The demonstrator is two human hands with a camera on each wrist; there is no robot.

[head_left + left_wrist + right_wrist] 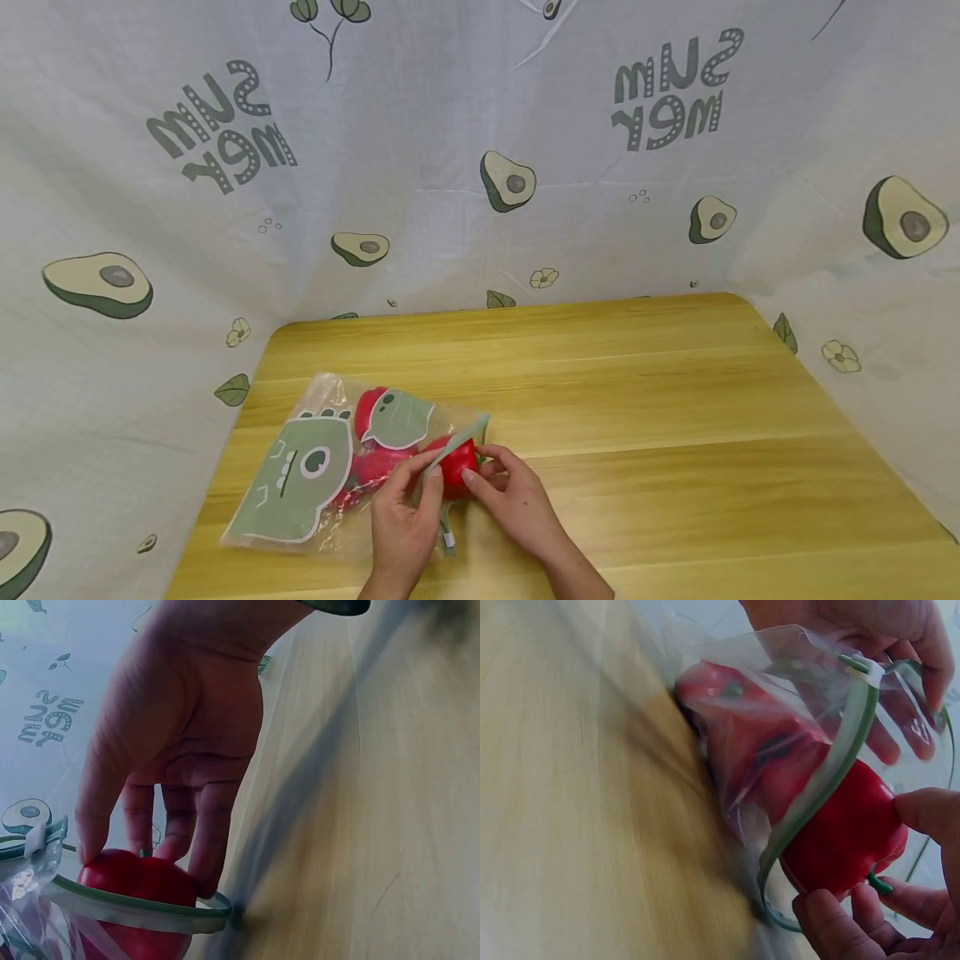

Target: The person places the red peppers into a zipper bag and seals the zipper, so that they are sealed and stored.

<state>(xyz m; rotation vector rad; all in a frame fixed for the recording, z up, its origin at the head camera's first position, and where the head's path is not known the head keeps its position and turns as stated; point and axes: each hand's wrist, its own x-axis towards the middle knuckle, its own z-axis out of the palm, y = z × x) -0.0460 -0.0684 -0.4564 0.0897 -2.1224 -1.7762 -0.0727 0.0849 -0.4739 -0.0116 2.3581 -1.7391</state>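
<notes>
The right hand (517, 500) pinches a red pepper (459, 467) at the zip bag (315, 467) mouth; the left hand (405, 521) grips the bag's rim. At twelve o'clock, the cloth (450, 125) reads mirrored "SUMMER".

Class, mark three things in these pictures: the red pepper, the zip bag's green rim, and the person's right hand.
red pepper (847, 832): right wrist view, its glossy side outside the bag.
green rim (832, 772): right wrist view, strip crossing the pepper.
right hand (517, 500): head view, back of the hand.

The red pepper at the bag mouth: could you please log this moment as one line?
right hand grips red pepper | pepper halfway into zip bag | left hand holds bag's green rim | bag lies on wooden table
</notes>
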